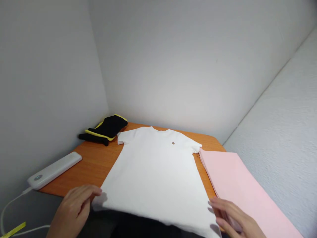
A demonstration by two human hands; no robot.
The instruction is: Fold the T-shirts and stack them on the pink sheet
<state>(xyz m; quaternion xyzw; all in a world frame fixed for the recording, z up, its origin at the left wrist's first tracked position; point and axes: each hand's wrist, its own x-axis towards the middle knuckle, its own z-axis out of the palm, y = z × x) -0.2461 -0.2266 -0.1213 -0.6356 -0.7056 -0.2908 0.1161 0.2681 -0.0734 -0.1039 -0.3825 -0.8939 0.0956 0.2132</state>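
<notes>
A white short-sleeved T-shirt (pixel 156 175) lies spread flat on the wooden table, its neck toward the back wall and its hem along the front edge. It has a small brown emblem on the chest. My left hand (pixel 74 208) is at the left hem corner, fingertips over the fabric and thumb apart from them. At the right side edge near the hem, my right hand (pixel 235 216) has its fingers spread, with their shadows falling on the shirt. Whether any fingertip touches the cloth is hard to tell.
A folded pink cloth (pixel 237 178) lies right of the shirt. Black-and-yellow folded fabric (pixel 109 128) sits at the back left corner. A white oblong device (pixel 55 170) with a cable (pixel 12 200) rests at the left edge. Walls (pixel 173 66) border the table (pixel 99 162).
</notes>
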